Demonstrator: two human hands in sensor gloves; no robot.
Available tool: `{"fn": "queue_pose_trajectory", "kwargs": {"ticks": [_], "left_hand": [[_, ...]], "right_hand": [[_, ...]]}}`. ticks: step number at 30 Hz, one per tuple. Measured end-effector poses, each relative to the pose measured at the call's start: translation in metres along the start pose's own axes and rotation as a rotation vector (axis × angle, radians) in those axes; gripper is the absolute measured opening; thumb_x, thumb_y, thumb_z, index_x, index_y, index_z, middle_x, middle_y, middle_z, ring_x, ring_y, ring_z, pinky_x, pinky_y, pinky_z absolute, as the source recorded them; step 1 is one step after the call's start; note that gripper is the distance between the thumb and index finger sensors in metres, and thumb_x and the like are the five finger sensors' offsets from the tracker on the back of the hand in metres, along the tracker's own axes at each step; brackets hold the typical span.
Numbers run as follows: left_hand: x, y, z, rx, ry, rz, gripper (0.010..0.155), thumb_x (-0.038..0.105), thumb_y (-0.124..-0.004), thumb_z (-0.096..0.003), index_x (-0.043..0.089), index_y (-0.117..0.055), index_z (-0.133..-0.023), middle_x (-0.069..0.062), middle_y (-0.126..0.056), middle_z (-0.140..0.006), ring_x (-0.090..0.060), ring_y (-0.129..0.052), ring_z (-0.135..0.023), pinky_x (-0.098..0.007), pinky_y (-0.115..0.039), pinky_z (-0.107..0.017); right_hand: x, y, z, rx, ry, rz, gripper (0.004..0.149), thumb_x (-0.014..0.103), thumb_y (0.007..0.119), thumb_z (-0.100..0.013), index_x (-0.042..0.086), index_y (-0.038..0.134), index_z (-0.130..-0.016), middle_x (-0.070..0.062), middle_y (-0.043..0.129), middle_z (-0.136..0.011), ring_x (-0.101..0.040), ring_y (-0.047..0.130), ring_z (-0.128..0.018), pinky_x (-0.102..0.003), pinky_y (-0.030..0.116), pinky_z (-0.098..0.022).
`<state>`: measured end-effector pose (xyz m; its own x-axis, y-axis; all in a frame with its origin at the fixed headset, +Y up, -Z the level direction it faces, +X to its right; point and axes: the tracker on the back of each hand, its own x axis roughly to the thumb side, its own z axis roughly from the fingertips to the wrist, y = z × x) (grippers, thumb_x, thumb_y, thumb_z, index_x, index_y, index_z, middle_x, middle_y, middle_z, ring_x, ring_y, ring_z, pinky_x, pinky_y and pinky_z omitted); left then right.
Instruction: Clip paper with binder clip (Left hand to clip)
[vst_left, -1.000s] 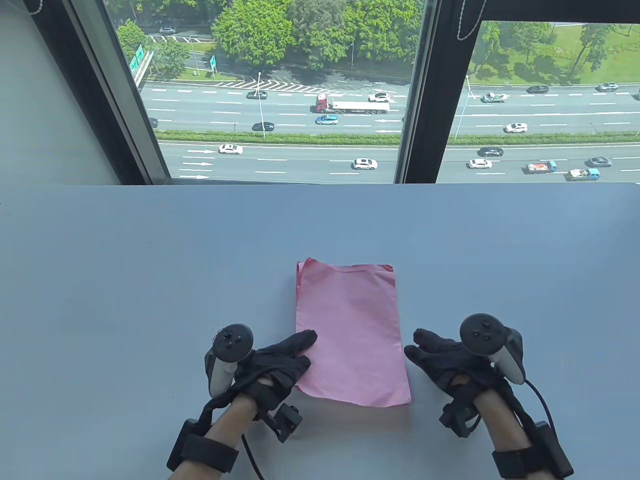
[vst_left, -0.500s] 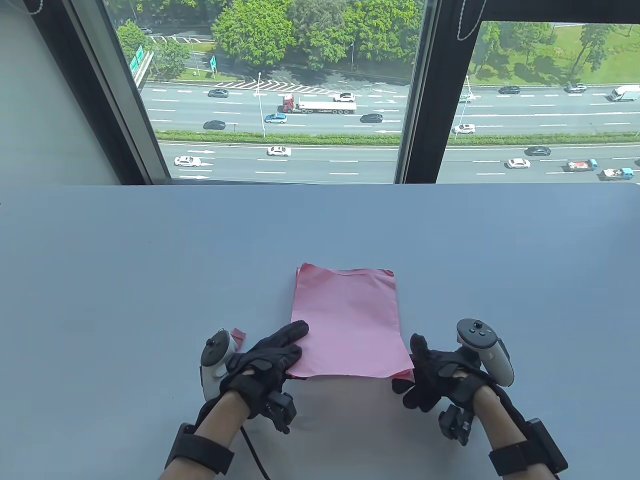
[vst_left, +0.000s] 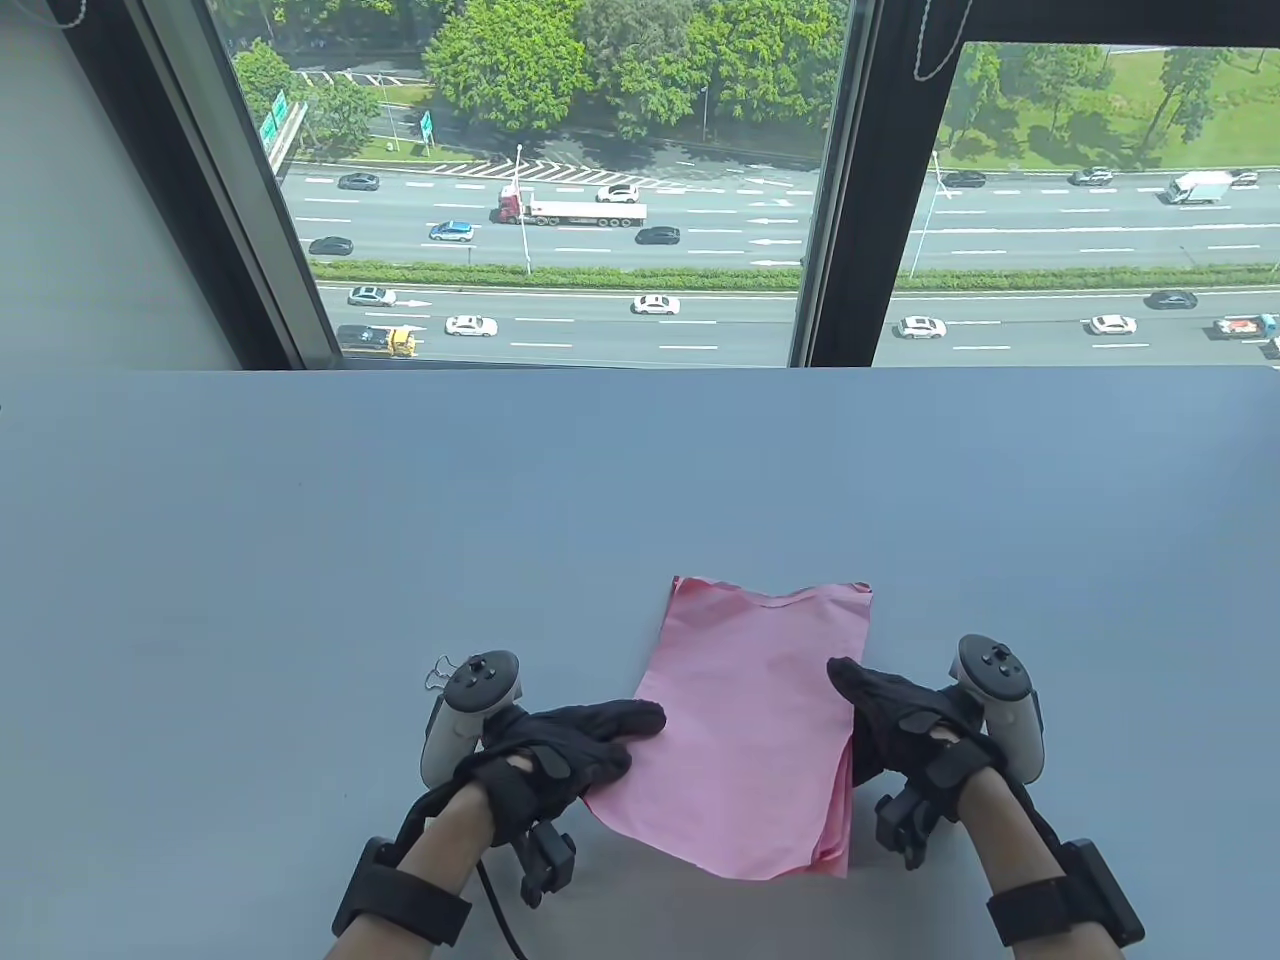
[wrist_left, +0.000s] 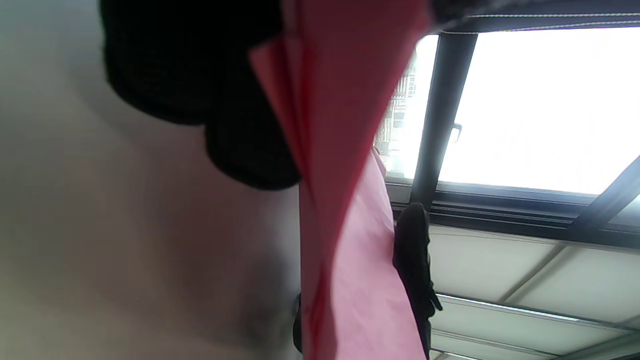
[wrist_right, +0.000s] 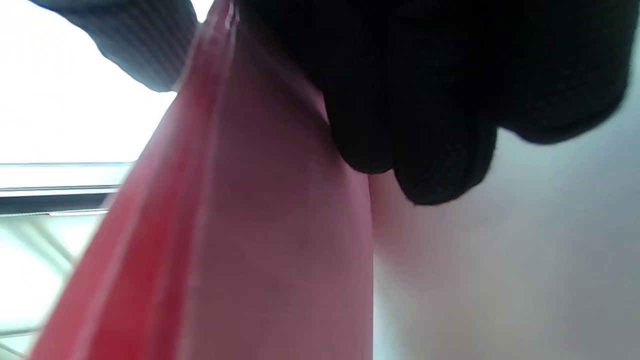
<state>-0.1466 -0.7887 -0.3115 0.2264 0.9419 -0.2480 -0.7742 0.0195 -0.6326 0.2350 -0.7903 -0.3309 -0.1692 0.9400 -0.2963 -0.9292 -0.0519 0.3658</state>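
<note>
A stack of pink paper sheets (vst_left: 755, 715) is held just above the table, tilted, between both hands. My left hand (vst_left: 625, 735) grips its left edge, fingers on top. My right hand (vst_left: 850, 715) grips its right edge. The left wrist view shows the paper (wrist_left: 340, 150) edge-on under my left fingers (wrist_left: 200, 75). The right wrist view shows the sheets (wrist_right: 250, 225) between my right fingers (wrist_right: 425, 100) and thumb. The binder clip (vst_left: 437, 672) lies on the table behind the left tracker; only its wire handles show.
The grey table (vst_left: 300, 520) runs to a window at its far edge (vst_left: 640, 368). The sheets fan apart at the paper's near right corner (vst_left: 832, 850).
The paper has moved right and toward me and now hangs tilted off the table. My right hand went from its near right corner to its right edge. My left hand followed it right.
</note>
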Motion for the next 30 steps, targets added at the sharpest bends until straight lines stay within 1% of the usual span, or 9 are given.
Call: {"fn": "queue_pose_trajectory", "kwargs": {"ticks": [2, 5, 8, 10, 14, 20, 24, 27, 30], "left_hand": [[-0.001, 0.000, -0.001, 0.004, 0.010, -0.033, 0.062, 0.022, -0.079, -0.0448, 0.014, -0.066, -0.105, -0.016, -0.079, -0.100, -0.020, -0.106, -0.056, -0.044, -0.087, -0.047], [-0.001, 0.001, 0.000, 0.038, 0.052, -0.121, 0.062, 0.028, -0.081, -0.0462, 0.019, -0.067, -0.106, -0.018, -0.073, -0.104, -0.028, -0.101, -0.066, -0.049, -0.081, -0.052], [0.006, 0.005, 0.004, 0.103, 0.046, -0.227, 0.063, 0.036, -0.082, -0.0468, 0.024, -0.067, -0.106, -0.018, -0.068, -0.107, -0.033, -0.094, -0.074, -0.051, -0.078, -0.055], [0.013, 0.010, 0.011, 0.216, 0.036, -0.315, 0.064, 0.038, -0.083, -0.0464, 0.023, -0.067, -0.107, -0.018, -0.066, -0.108, -0.036, -0.090, -0.079, -0.053, -0.074, -0.057], [0.019, 0.018, 0.019, 0.340, 0.007, -0.425, 0.071, 0.043, -0.084, -0.0458, 0.022, -0.060, -0.109, -0.017, -0.062, -0.110, -0.038, -0.081, -0.087, -0.056, -0.070, -0.060], [0.019, 0.020, 0.019, 0.392, -0.080, -0.363, 0.092, 0.054, -0.085, -0.0437, 0.017, -0.036, -0.112, -0.019, -0.046, -0.114, -0.042, -0.065, -0.096, -0.058, -0.062, -0.064], [0.019, 0.019, 0.018, 0.363, -0.107, -0.333, 0.103, 0.063, -0.085, -0.0410, 0.014, -0.028, -0.112, -0.023, -0.022, -0.115, -0.047, -0.048, -0.102, -0.060, -0.057, -0.067], [0.019, 0.019, 0.018, 0.363, -0.164, -0.276, 0.105, 0.064, -0.085, -0.0401, 0.012, -0.029, -0.111, -0.024, -0.027, -0.115, -0.047, -0.051, -0.101, -0.060, -0.057, -0.067], [0.022, 0.018, 0.017, 0.327, -0.245, -0.220, 0.097, 0.062, -0.086, -0.0409, 0.016, -0.037, -0.112, -0.020, -0.049, -0.114, -0.044, -0.066, -0.098, -0.059, -0.064, -0.064]], "right_hand": [[0.003, 0.001, 0.000, -0.027, -0.005, 0.042, 0.064, 0.046, 0.079, -0.049, 0.005, 0.070, -0.097, -0.013, 0.097, -0.076, -0.036, 0.105, -0.049, -0.048, 0.086, -0.032], [0.007, 0.002, 0.002, -0.065, -0.035, 0.058, 0.055, 0.038, 0.079, -0.049, 0.008, 0.075, -0.095, -0.014, 0.098, -0.075, -0.036, 0.105, -0.050, -0.049, 0.086, -0.033], [0.012, 0.002, 0.004, -0.107, -0.084, 0.064, 0.051, 0.035, 0.079, -0.048, 0.010, 0.079, -0.093, -0.014, 0.099, -0.074, -0.036, 0.105, -0.049, -0.049, 0.086, -0.033], [0.018, 0.002, 0.007, -0.134, -0.152, 0.055, 0.050, 0.034, 0.079, -0.048, 0.012, 0.080, -0.093, -0.013, 0.099, -0.074, -0.036, 0.105, -0.049, -0.049, 0.086, -0.033], [0.028, 0.007, 0.011, -0.138, -0.270, 0.085, 0.049, 0.034, 0.079, -0.046, 0.016, 0.082, -0.092, -0.013, 0.100, -0.074, -0.036, 0.104, -0.051, -0.049, 0.086, -0.035], [0.041, 0.022, 0.017, -0.025, -0.414, 0.085, 0.049, 0.034, 0.080, -0.046, 0.016, 0.083, -0.092, -0.011, 0.099, -0.075, -0.038, 0.102, -0.055, -0.052, 0.083, -0.038], [0.050, 0.031, 0.023, 0.011, -0.477, 0.100, 0.049, 0.033, 0.080, -0.045, 0.017, 0.084, -0.091, -0.011, 0.100, -0.075, -0.038, 0.102, -0.055, -0.052, 0.083, -0.039], [0.055, 0.037, 0.029, 0.030, -0.518, 0.114, 0.048, 0.033, 0.080, -0.045, 0.018, 0.084, -0.091, -0.011, 0.099, -0.076, -0.039, 0.102, -0.056, -0.053, 0.082, -0.040], [0.059, 0.039, 0.033, 0.020, -0.550, 0.139, 0.048, 0.033, 0.080, -0.045, 0.019, 0.084, -0.091, -0.010, 0.099, -0.076, -0.039, 0.101, -0.057, -0.054, 0.082, -0.041]]}}
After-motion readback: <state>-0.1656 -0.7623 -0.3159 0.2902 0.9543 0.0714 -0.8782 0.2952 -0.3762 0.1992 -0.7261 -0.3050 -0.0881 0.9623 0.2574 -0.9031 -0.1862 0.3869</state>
